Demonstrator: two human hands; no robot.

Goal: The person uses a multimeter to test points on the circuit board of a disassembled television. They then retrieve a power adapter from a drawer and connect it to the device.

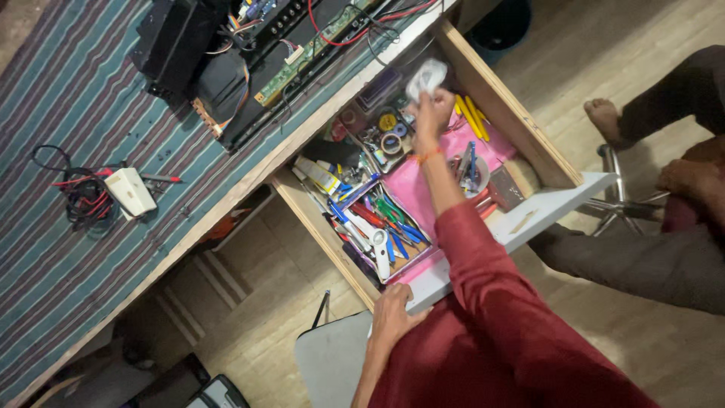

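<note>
My right hand (432,113) reaches deep into an open wooden drawer (498,98), its red sleeve stretched over the contents. It is closed on a small white crumpled object (427,75), held above the drawer's back end. My left hand (393,317) grips the near corner of the drawer's white front panel (529,219). Under my right arm the drawer holds a pink tray (411,189), several blue, red and green handled tools (377,215), tape rolls (389,132) and yellow handled tools (472,117).
A striped cloth covers the desk (68,249), with an opened black device showing circuit boards and wires (264,53) and a white box with red and black leads (128,190). Another person sits at the right, foot (604,117) and hand (691,181) visible, near metal chair legs (627,204).
</note>
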